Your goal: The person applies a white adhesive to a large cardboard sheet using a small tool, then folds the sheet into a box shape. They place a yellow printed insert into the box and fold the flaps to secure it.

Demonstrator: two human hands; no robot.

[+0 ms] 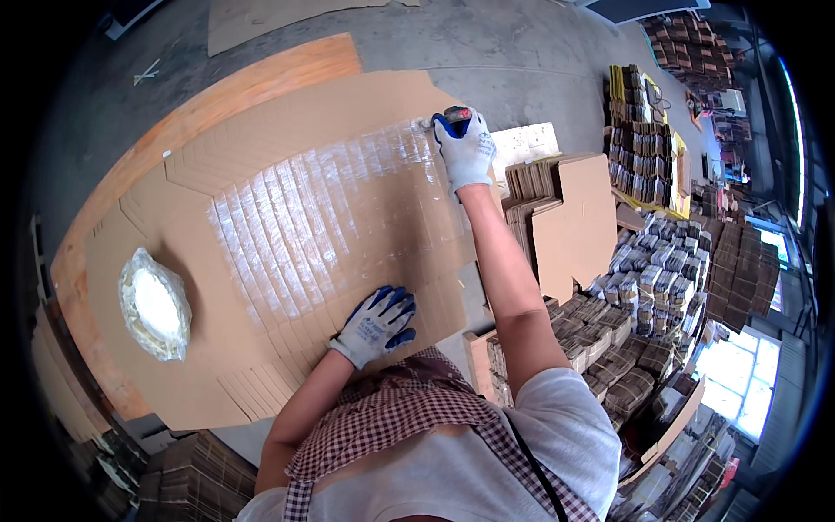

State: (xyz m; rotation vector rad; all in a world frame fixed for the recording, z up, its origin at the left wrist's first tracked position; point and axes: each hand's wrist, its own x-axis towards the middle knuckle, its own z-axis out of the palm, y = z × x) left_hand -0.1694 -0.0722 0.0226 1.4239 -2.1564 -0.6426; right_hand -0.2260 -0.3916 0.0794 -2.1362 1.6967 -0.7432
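The fanned row of flat brown cardboard blanks (304, 226) looks light, stiff, glossy with wet glue; left hand (378, 324) presses flat near, right hand (464, 143) grips a brush (456, 114) far

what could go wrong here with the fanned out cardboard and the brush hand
1. The left hand presses only the near end of the fanned cardboard blanks, so the far ones may shift under the right hand and its tool.
2. The wet, shiny strip is wide; blanks may stick together.
3. The plastic-wrapped bundle lies on the same cardboard and might get smeared.
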